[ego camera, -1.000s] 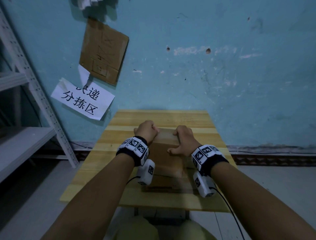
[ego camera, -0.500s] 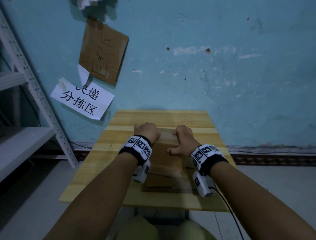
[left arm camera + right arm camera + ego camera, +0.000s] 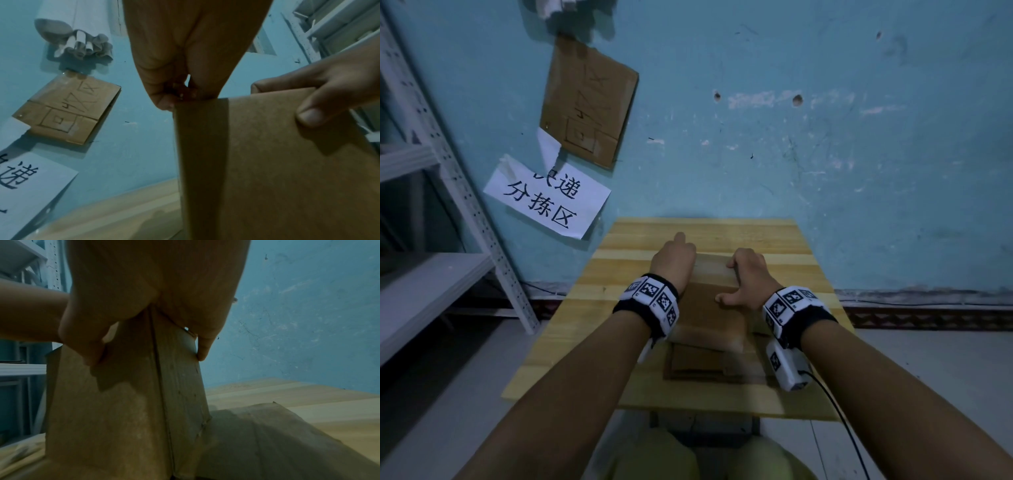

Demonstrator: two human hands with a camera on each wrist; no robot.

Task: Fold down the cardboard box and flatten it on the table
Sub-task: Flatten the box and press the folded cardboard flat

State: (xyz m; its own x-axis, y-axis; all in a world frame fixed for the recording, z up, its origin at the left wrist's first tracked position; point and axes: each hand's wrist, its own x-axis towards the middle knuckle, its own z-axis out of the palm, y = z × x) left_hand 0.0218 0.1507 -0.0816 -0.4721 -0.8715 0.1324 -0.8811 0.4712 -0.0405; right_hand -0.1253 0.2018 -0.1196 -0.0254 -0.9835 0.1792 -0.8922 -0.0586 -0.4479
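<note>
A brown cardboard box (image 3: 709,308) stands upright on the wooden table (image 3: 794,246), with its lower flaps spread flat on the tabletop in front (image 3: 705,363) and to the right. My left hand (image 3: 674,257) is at the box's top left corner, fingers curled against the edge in the left wrist view (image 3: 176,95), with one finger sticking out forward in the head view. My right hand (image 3: 746,274) grips the top right edge. Its thumb (image 3: 90,353) presses the near face of the box (image 3: 113,418) and its fingers hook over the far side.
The table's far edge stands against a blue wall (image 3: 825,154), which carries a cardboard sheet (image 3: 589,102) and a paper sign (image 3: 544,198). White metal shelving (image 3: 431,240) stands at the left. Bare tabletop lies behind and beside the box.
My left hand has shifted a little left and forward on the box's top corner, and one finger now points out. The right hand keeps its grip in place.
</note>
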